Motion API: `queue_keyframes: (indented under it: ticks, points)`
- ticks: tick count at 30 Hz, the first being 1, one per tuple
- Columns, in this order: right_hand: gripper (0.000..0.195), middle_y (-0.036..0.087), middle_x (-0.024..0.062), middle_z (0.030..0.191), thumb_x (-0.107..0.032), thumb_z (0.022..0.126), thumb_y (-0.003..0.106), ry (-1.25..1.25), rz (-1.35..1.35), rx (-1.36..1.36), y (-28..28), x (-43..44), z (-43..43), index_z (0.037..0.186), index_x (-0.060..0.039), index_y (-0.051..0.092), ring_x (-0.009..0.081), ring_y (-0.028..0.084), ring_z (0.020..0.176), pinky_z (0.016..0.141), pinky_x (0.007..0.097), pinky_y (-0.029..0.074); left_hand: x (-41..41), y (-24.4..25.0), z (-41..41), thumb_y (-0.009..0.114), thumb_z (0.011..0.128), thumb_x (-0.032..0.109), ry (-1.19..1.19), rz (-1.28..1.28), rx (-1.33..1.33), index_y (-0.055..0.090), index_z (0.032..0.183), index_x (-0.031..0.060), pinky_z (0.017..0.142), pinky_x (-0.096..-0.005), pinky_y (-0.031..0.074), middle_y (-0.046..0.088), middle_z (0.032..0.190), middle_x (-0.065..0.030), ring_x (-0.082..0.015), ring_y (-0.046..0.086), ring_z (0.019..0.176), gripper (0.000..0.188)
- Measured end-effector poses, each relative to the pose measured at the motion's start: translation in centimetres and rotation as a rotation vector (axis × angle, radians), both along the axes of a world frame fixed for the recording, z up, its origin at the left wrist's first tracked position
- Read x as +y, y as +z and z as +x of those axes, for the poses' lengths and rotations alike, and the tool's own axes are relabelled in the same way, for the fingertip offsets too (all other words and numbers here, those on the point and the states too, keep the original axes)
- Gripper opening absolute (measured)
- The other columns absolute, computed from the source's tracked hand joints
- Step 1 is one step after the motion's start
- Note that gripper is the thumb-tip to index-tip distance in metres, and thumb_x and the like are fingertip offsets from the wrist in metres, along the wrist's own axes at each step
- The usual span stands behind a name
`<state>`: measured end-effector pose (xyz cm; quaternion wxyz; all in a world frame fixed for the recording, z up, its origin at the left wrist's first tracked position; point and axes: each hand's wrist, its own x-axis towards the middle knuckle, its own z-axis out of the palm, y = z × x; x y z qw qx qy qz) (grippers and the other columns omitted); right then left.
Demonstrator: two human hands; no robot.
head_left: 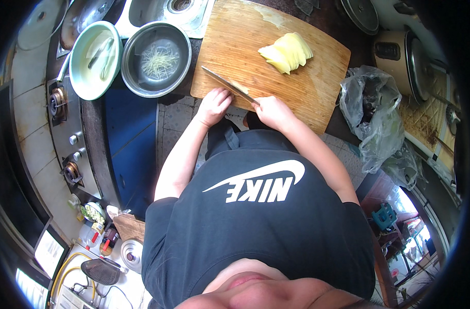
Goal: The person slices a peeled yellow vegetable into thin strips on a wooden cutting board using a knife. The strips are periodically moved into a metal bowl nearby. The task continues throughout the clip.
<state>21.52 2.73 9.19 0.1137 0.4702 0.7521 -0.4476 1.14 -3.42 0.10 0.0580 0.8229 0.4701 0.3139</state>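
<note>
My right hand (272, 112) is closed around the handle of a kitchen knife (225, 83), whose blade slants up and left over the near edge of a wooden cutting board (316, 92). Close beside the blade, my left hand (214, 104) rests with bent fingertips at the board's edge; whether it presses on a piece is hidden. A small pale yellow slice or strip (240, 88) lies along the blade's far side. Farther back on the board, thin pale yellow slices, likely potato (289, 54), lie fanned in an overlapping pile.
Left of the board stands a metal bowl (128, 77) with pale shreds in it, then a light green basin (74, 73) holding liquid and a utensil. Behind them is a sink (142, 11). A gas stove (82, 154) is at left; plastic bags (377, 135) and a tan pot-like cooker (391, 65) are at right.
</note>
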Motion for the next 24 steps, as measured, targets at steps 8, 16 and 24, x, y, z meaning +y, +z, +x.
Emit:
queue_keyframes:
  ticks: [8, 16, 24]
  points:
    - [0.029, 0.066, 0.0209, 0.084, -0.023, 0.091, 0.046, 0.018, 0.035, -0.015, 0.1, -0.4, -0.2, 0.087, -0.0038, 0.067, 0.0356, 0.065, 0.082, 0.075, 0.0445, 0.051, -0.4, -0.6, -0.3, 0.063, 0.068, 0.008, 0.005, -0.036, 0.006, 0.064, 0.089, 0.0029, 0.077, -0.0367, 0.051, 0.06, 0.098, -0.0118, -0.0279, 0.06, 0.091, 0.021]
    - [0.031, 0.066, 0.022, 0.08, -0.024, 0.09, 0.047, -0.047, -0.024, 0.001, -1.6, 0.5, -2.0, 0.085, 0.0, 0.065, 0.0342, 0.065, 0.08, 0.073, 0.0439, 0.052, -0.2, -0.2, -0.1, 0.067, 0.068, 0.006, -0.001, 0.005, -0.016, 0.064, 0.088, 0.0021, 0.074, -0.0354, 0.052, 0.062, 0.093, -0.0105, -0.0257, 0.061, 0.087, 0.02]
    - [0.029, 0.066, 0.0205, 0.082, -0.024, 0.09, 0.047, 0.005, 0.067, -0.011, -0.2, -0.5, -0.7, 0.087, -0.0034, 0.067, 0.0359, 0.065, 0.081, 0.074, 0.0448, 0.051, -0.4, -0.8, -0.3, 0.07, 0.068, 0.006, 0.013, 0.042, 0.012, 0.064, 0.087, 0.0034, 0.075, -0.0345, 0.052, 0.063, 0.091, -0.0087, -0.0244, 0.061, 0.085, 0.02]
